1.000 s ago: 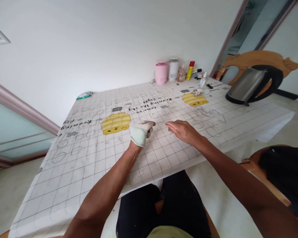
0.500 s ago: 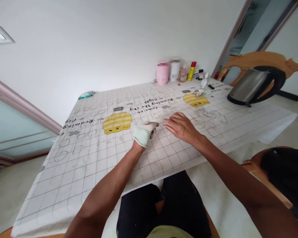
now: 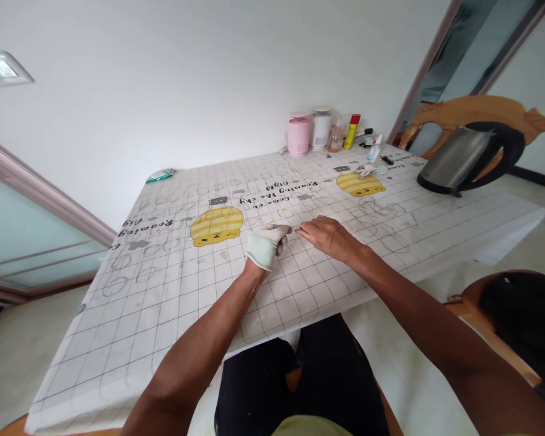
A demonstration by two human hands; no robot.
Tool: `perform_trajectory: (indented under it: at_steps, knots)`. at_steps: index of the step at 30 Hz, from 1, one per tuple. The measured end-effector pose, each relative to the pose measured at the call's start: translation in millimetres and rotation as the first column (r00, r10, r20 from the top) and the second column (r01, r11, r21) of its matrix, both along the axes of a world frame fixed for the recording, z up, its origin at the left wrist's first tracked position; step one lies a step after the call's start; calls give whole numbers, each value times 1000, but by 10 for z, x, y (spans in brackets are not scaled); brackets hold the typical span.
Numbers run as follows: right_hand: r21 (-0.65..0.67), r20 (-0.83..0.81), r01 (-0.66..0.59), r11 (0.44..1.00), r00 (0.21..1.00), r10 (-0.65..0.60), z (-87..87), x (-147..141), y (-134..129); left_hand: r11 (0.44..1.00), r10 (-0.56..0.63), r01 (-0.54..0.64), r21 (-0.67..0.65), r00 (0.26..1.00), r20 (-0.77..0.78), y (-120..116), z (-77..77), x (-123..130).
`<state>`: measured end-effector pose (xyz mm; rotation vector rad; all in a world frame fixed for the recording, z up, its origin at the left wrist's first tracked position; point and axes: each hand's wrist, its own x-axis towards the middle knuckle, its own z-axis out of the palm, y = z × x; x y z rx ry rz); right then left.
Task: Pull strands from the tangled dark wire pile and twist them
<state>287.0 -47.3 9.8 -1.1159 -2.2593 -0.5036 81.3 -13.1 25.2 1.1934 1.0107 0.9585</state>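
My left hand (image 3: 269,243) wears a whitish work glove with a pale green cuff. Its fingers are closed in a pinch just above the checked tablecloth (image 3: 236,297); whatever they hold, if anything, is too small to name. Close by on the right, my bare right hand (image 3: 322,235) has thumb and fingertips pressed together, pointing at the gloved fingertips. A small dark spot shows at its tips, and I cannot make out what it is. A narrow gap separates the two hands. Another whitish glove (image 3: 371,169) lies crumpled farther back on the cloth.
Along the wall stand a pink canister (image 3: 298,135), a white canister (image 3: 321,128), a pump bottle (image 3: 335,138) and a yellow spray can (image 3: 352,132). A steel kettle (image 3: 454,158) stands at the right. A green-edged packet (image 3: 160,175) lies at the back left.
My right hand's fingers have come together into a pinch, and its tips sit slightly lower and closer to my left hand. The left hand keeps its pinch.
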Motion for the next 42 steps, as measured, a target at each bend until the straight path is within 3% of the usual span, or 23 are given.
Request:
perform_trajectory:
  at_steps: [8,21,27,30,32,34,36,38,40,42]
  knots:
    - [-90,-101,11,996,995,-20,-100,131,-31,999,44,-46,19,995,85,34,3,-33]
    - [-176,-61,23,984,998,-34,-128,248,-100,999,30,-27,-36,996,82,89,51,-90]
    - [-283,41,74,956,997,-65,-18,299,-114,1000,4,-4,-21,1000,30,100,3,-84]
    - [-277,-61,155,948,982,-178,103,310,-180,1000,27,-27,1,996,89,118,-30,-79]
    - [-238,-232,230,944,930,-285,156,267,-250,999,44,-46,5,988,151,135,-60,-72]
    - [-279,-424,226,933,843,-331,159,152,-317,999,47,-47,-6,978,205,152,-98,-60]
    - [-399,-565,83,913,762,-317,118,-27,-350,999,39,-35,-19,968,248,169,-138,-45]
    - [-505,-650,-86,859,693,-312,63,-218,-325,999,42,-35,-29,960,277,187,-168,-34]
    - [-522,-713,-109,846,599,-363,26,-353,-246,998,49,-39,-40,955,291,207,-178,-32]
    - [-484,-800,-92,870,450,-398,14,-394,-147,997,63,-46,-64,951,302,228,-167,-37]
